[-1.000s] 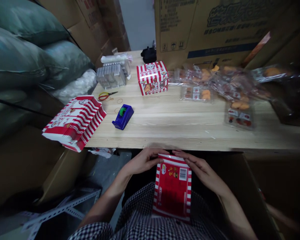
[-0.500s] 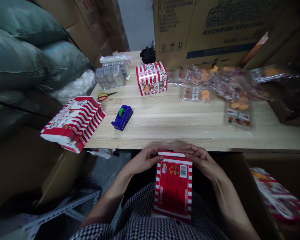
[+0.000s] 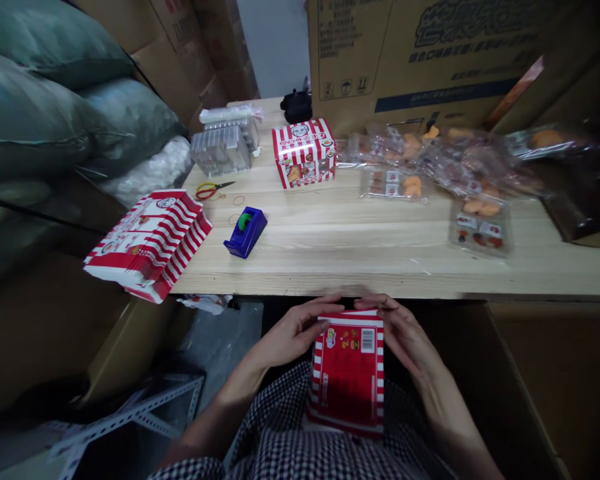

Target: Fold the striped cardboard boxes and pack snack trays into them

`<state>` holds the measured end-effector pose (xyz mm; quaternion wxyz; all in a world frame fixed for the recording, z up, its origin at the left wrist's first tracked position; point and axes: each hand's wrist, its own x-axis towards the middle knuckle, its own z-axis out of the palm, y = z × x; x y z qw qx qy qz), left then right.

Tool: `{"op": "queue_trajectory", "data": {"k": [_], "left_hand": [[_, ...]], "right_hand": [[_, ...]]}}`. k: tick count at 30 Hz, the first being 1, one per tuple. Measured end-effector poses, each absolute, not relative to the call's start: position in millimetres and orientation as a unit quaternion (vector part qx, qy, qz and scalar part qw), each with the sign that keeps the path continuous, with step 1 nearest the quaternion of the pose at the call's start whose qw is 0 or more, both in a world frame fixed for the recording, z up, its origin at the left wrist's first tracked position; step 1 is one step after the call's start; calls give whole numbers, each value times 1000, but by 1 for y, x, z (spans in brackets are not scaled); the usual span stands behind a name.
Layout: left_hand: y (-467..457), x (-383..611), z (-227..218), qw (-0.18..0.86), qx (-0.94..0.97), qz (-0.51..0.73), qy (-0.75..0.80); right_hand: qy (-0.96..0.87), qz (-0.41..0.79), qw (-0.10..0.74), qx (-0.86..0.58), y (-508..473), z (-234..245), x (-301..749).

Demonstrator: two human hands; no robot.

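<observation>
A red-and-white striped paper box (image 3: pixel 349 377) leans against my lap, its red panel with a barcode facing up. My left hand (image 3: pixel 300 330) is at its upper left corner, thumb on the panel and fingers over the top edge. At the upper right corner is my right hand (image 3: pixel 403 333), its fingers bent over the top flap and slightly blurred. Both hands hold the box by this top end. The fingertips behind the flap are partly hidden.
On the table (image 3: pixel 330 260) are a blue tape dispenser (image 3: pixel 246 232), scissors (image 3: pixel 214 190), a stack of flat striped boxes (image 3: pixel 150 243), an assembled striped box (image 3: pixel 305 153), clear plastic trays (image 3: pixel 221 150) and several bagged toy food packs (image 3: pixel 481 227). An open carton (image 3: pixel 535 373) stands at my right.
The top flap has folded down closer to the panel, with my fingers over it. My right hand has shifted slightly right. A red-and-white printed item at the lower right is out of view now.
</observation>
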<state>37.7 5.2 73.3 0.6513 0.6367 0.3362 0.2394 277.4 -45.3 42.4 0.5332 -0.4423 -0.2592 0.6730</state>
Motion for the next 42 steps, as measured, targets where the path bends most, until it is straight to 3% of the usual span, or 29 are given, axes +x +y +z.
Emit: {"op": "queue_trajectory", "data": {"k": [7,12,19,33,42], "left_hand": [[7,37,52,721,503,251,405],[16,35,48,700,549,235,392],[22,42,48,670,586,251,380],[0,37,50,753,424,327,382],[11,41,73,760,471,211,394]], "right_hand": [[-395,678,443,-435,-46,41,280],[-516,624,384,-443,-45,45,291],[-438,624,448,-467,-38,35,275],[-421,611,470,-479,-45,44,268],[-527,551,455,-461,-50,64,261]]}}
